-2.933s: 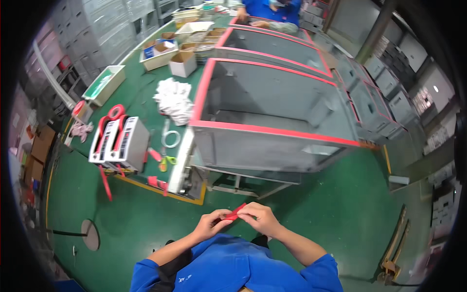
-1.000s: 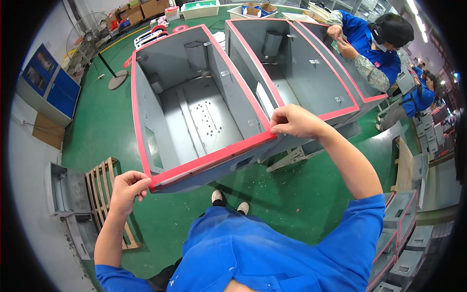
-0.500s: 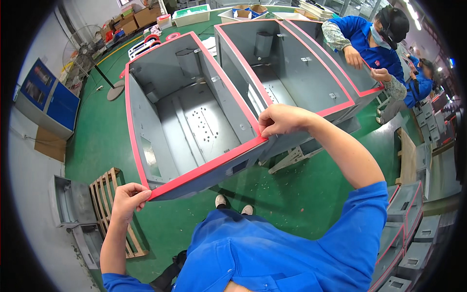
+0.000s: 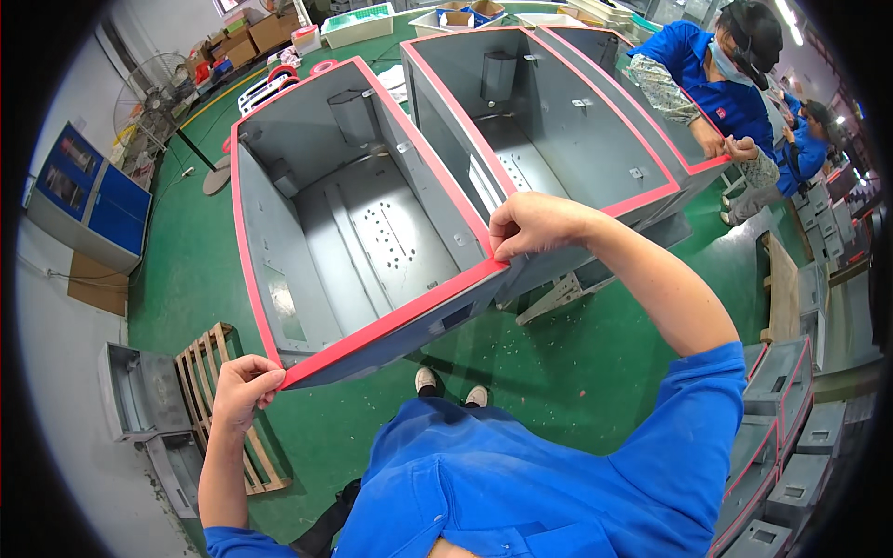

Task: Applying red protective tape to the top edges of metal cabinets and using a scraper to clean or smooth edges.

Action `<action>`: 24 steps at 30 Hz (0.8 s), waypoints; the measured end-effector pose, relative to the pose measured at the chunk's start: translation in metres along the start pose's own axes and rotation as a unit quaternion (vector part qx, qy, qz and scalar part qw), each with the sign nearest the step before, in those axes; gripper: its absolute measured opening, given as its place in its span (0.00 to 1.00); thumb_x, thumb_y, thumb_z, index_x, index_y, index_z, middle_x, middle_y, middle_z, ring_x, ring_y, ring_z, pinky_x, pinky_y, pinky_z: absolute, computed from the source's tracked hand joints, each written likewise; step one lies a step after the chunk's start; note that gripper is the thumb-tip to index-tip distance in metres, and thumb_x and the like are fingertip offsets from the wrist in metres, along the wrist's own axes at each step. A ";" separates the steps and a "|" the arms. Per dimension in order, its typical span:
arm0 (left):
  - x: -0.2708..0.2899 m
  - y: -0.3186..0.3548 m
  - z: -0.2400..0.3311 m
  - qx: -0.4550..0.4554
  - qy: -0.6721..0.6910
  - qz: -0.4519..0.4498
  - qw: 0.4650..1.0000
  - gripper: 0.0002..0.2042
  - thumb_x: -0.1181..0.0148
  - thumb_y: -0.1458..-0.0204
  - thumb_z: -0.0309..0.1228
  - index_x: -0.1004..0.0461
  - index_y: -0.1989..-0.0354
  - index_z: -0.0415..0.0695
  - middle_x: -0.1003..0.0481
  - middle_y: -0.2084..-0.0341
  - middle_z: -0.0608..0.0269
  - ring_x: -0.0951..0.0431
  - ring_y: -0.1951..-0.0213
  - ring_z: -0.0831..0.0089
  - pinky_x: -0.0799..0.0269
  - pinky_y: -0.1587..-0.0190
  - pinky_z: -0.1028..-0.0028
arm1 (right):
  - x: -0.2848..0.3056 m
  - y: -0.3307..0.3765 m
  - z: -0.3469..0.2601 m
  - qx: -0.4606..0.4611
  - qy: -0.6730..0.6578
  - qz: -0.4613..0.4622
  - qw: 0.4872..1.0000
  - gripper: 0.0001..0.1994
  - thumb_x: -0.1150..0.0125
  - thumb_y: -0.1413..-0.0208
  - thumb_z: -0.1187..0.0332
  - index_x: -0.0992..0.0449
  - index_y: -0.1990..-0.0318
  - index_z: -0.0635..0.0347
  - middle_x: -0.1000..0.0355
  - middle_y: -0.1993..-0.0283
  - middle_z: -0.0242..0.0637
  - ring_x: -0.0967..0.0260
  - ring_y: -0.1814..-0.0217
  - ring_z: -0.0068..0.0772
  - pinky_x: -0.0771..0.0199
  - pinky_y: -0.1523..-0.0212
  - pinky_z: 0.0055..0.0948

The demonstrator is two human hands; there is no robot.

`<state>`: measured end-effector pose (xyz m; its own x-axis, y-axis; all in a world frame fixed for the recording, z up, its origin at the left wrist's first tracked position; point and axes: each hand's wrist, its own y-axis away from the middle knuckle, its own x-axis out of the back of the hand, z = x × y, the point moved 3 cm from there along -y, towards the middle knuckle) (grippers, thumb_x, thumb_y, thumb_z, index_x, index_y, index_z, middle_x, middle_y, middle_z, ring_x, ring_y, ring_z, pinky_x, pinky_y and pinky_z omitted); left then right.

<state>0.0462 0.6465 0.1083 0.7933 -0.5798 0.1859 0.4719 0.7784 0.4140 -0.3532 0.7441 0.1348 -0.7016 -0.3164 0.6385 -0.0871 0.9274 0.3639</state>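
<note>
A grey metal cabinet shell (image 4: 321, 219) lies with its open side up in front of me, red tape (image 4: 395, 321) along its rim. At the near left corner my left hand (image 4: 244, 391) is closed, thumb and forefinger pinching the red tape. My right hand (image 4: 544, 226) is pinched closed on the tape at the near right corner. Between my hands the tape runs straight along the near edge. Whether every part of it is pressed flat, I cannot tell.
Right of it stand more red-edged cabinet shells (image 4: 567, 139); a co-worker (image 4: 712, 88) has both hands at a far corner. A wooden pallet (image 4: 209, 363) and grey metal boxes (image 4: 139, 391) are left. Stacked grey boxes (image 4: 800, 479) line the right. A standing fan (image 4: 191, 139) is far left.
My hands stay pinched at the same two corners; the view has shifted slightly. The co-worker's hands have come closer together at the corner of the far shell.
</note>
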 end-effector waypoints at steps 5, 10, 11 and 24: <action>0.001 -0.001 -0.001 0.002 0.005 -0.001 1.000 0.05 0.38 0.59 0.25 0.28 0.77 0.38 0.30 0.85 0.68 0.35 0.86 0.86 0.43 0.86 0.87 | 0.000 0.001 0.001 -0.001 -0.009 -0.001 1.000 0.04 0.41 0.60 0.73 0.26 0.76 0.64 0.28 0.77 0.32 0.33 0.72 0.21 0.34 0.67 0.21; -0.001 -0.001 0.001 -0.001 0.009 0.000 1.000 0.05 0.38 0.59 0.25 0.28 0.77 0.38 0.30 0.86 0.68 0.35 0.86 0.86 0.43 0.86 0.87 | 0.000 -0.001 0.005 0.011 -0.014 0.002 1.000 0.05 0.38 0.62 0.72 0.24 0.75 0.63 0.28 0.76 0.35 0.31 0.72 0.24 0.32 0.69 0.24; -0.001 -0.001 0.001 -0.001 0.008 0.002 1.000 0.05 0.38 0.59 0.25 0.28 0.77 0.38 0.30 0.86 0.68 0.35 0.86 0.86 0.43 0.86 0.87 | 0.000 -0.001 0.005 0.009 -0.014 0.003 1.000 0.05 0.38 0.62 0.72 0.24 0.75 0.63 0.28 0.76 0.35 0.31 0.72 0.24 0.32 0.69 0.24; 0.000 -0.001 -0.001 -0.002 0.006 0.003 1.000 0.04 0.39 0.59 0.24 0.28 0.77 0.38 0.30 0.86 0.68 0.35 0.86 0.86 0.43 0.86 0.87 | 0.000 0.002 0.002 0.007 -0.009 0.004 1.000 0.04 0.41 0.60 0.74 0.25 0.76 0.64 0.28 0.77 0.33 0.33 0.73 0.21 0.34 0.67 0.21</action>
<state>0.0459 0.6465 0.1071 0.8010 -0.5718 0.1774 0.4683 0.7830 0.4095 -0.3546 0.7458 0.1342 -0.7153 -0.3048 0.6289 -0.0902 0.9326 0.3494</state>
